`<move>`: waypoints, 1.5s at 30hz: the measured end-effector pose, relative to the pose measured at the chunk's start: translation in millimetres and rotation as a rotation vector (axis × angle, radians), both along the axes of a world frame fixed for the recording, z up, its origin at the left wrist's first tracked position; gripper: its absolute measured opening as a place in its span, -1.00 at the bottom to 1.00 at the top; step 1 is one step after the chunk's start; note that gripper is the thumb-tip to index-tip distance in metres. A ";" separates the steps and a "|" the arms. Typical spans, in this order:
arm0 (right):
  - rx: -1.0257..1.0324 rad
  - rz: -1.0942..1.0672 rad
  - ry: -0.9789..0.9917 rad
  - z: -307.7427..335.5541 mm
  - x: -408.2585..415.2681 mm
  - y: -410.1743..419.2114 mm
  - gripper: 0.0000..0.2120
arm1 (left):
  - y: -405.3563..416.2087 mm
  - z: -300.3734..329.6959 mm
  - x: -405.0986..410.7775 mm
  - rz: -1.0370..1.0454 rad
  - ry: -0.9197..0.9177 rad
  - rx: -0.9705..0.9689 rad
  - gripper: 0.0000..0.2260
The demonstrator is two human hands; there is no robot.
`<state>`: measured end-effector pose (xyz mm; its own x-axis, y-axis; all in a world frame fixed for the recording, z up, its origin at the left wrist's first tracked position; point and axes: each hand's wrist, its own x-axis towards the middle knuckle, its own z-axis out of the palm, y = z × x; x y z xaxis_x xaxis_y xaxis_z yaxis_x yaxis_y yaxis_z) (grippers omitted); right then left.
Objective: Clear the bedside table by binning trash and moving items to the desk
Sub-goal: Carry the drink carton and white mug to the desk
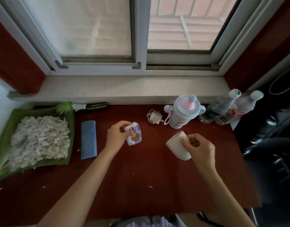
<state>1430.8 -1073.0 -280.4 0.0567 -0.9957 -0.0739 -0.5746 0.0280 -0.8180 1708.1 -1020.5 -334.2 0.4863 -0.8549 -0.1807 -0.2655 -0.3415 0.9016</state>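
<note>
Over the red worktop (141, 177), the left hand (115, 136) pinches a printed packet (134, 134); the right hand (198, 147) grips a white cup (176, 145).

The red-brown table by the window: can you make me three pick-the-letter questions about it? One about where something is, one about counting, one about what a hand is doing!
1. Where is the green tray of shredded white stuff?
A. at the table's left end
B. on the window sill
C. beside the bottles

2. How many clear plastic bottles stand at the right rear corner?
A. none
B. two
C. five

3. What is the right hand doing?
A. resting flat on the table
B. holding the plain white cup
C. holding the blue block

Answers:
1. A: the green tray lies at the left end of the red-brown table.
2. B: two clear plastic bottles lean side by side there.
3. B: the right hand has its grip on the tilted plain white cup, while the left hand holds a small cartoon-printed packet.
</note>
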 end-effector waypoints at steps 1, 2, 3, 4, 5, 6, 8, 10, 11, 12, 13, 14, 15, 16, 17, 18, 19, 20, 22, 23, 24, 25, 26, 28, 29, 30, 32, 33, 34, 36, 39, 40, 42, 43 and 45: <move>0.006 -0.013 0.001 -2.9 2.7 -0.7 -0.91 | -9.8 -4.2 4.4 -0.025 -0.010 0.011 -0.79; 0.014 -0.022 0.004 -5.6 5.3 -1.5 -0.91 | -19.3 -8.8 8.3 -0.047 -0.023 0.025 -0.79; 0.023 -0.029 0.008 -8.1 8.1 -2.3 -0.91 | -28.3 -12.7 11.5 -0.067 -0.039 0.040 -0.79; 0.031 -0.034 0.013 -10.3 10.4 -3.0 -0.91 | -36.6 -15.8 13.7 -0.084 -0.055 0.050 -0.78; 0.035 -0.036 0.017 -12.2 12.5 -3.7 -0.91 | -44.2 -19.2 15.7 -0.098 -0.068 0.057 -0.78; 0.039 -0.038 0.021 -13.7 14.0 -4.3 -0.91 | -51.5 -23.6 17.4 -0.107 -0.067 0.065 -0.77; 0.045 -0.047 0.022 -15.9 16.4 -5.7 -0.90 | -64.6 -32.8 20.4 -0.122 -0.045 0.090 -0.77; 0.048 -0.057 0.019 -17.8 18.1 -6.8 -0.91 | -76.7 -40.3 23.2 -0.140 -0.032 0.111 -0.77; 0.047 -0.063 0.023 -18.7 18.7 -7.2 -0.91 | -82.6 -43.2 24.5 -0.146 -0.027 0.115 -0.76; 0.047 -0.071 0.028 -19.6 19.2 -7.7 -0.91 | -88.1 -46.1 25.9 -0.150 -0.021 0.117 -0.76; 0.046 -0.079 0.033 -20.6 19.6 -8.3 -0.91 | -93.2 -47.8 27.1 -0.150 -0.017 0.121 -0.75; 0.045 -0.084 0.037 -21.4 19.6 -8.7 -0.91 | -97.7 -49.1 28.1 -0.149 -0.014 0.127 -0.75; 0.047 -0.087 0.040 -22.3 19.7 -8.7 -0.91 | -101.8 -50.2 29.4 -0.148 -0.014 0.127 -0.75; 0.050 -0.090 0.042 -23.1 19.6 -8.8 -0.91 | -105.8 -51.5 31.0 -0.147 -0.016 0.123 -0.74; 0.052 -0.092 0.044 -24.3 19.3 -8.8 -0.91 | -109.1 -52.1 32.2 -0.146 -0.019 0.120 -0.74; 0.054 -0.093 0.047 -25.5 19.0 -8.6 -0.91 | -112.3 -53.5 33.8 -0.142 -0.020 0.123 -0.73; 0.053 -0.095 0.052 -26.5 18.9 -8.2 -0.91 | -114.7 -54.3 35.0 -0.139 -0.025 0.129 -0.73; 0.052 -0.096 0.057 -27.5 18.8 -7.9 -0.91 | -116.6 -55.3 35.8 -0.139 -0.033 0.137 -0.73; 0.052 -0.097 0.057 -29.3 18.7 -7.1 -0.90 | -119.0 -57.3 36.7 -0.151 -0.055 0.150 -0.73; 0.054 -0.097 0.054 -30.2 18.2 -6.6 -0.90 | -119.5 -58.3 37.1 -0.161 -0.069 0.152 -0.73; 0.057 -0.097 0.051 -30.8 17.8 -6.0 -0.90 | -119.4 -59.5 37.3 -0.170 -0.089 0.152 -0.73; 0.061 -0.099 0.047 -30.8 17.4 -5.3 -0.90 | -118.9 -60.9 37.4 -0.176 -0.120 0.152 -0.72; 0.061 -0.100 0.043 -30.7 17.0 -4.9 -0.90 | -118.2 -62.1 37.4 -0.179 -0.163 0.153 -0.72; 0.051 -0.099 0.041 -29.8 16.4 -4.2 -0.90 | -116.3 -61.8 36.4 -0.177 -0.247 0.152 -0.71; 0.047 -0.099 0.043 -29.2 16.2 -3.8 -0.91 | -114.8 -60.1 35.0 -0.172 -0.276 0.152 -0.68; 0.044 -0.099 0.041 -28.7 16.0 -3.5 -0.91 | -112.7 -58.6 33.5 -0.165 -0.301 0.154 -0.65; 0.045 -0.100 0.036 -28.3 14.9 -2.6 -0.91 | -104.1 -53.3 28.4 -0.148 -0.345 0.143 -0.59; 0.047 -0.101 0.036 -28.1 13.9 -2.1 -0.91 | -97.6 -50.5 24.8 -0.137 -0.364 0.132 -0.57; 0.052 -0.106 0.036 -28.2 12.6 -1.5 -0.91 | -89.2 -47.8 20.2 -0.129 -0.384 0.118 -0.56; 0.078 -0.120 0.020 -28.1 9.4 0.1 -0.91 | -68.4 -44.7 8.2 -0.138 -0.440 0.092 -0.55; 0.090 -0.123 0.016 -27.2 3.3 3.0 -0.91 | -31.6 -44.7 -19.5 -0.202 -0.518 0.110 -0.51; 0.089 -0.123 0.023 -27.1 0.9 3.5 -0.92 | -18.9 -46.6 -30.8 -0.226 -0.533 0.124 -0.49; 0.086 -0.126 0.035 -27.2 -4.9 4.3 -0.93 | 6.6 -52.5 -54.0 -0.289 -0.571 0.158 -0.46; 0.083 -0.128 0.037 -27.4 -8.1 4.4 -0.93 | 18.9 -56.1 -64.8 -0.327 -0.593 0.176 -0.45; 0.074 -0.137 0.041 -27.7 -15.5 5.2 -0.94 | 40.1 -62.1 -83.9 -0.406 -0.619 0.218 -0.43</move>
<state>1415.3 -1067.8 -308.0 -0.0837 -0.9856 -0.1466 -0.5944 0.1675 -0.7865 1624.2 -980.4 -396.3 0.2095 -0.9641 -0.1631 -0.8417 -0.2627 0.4717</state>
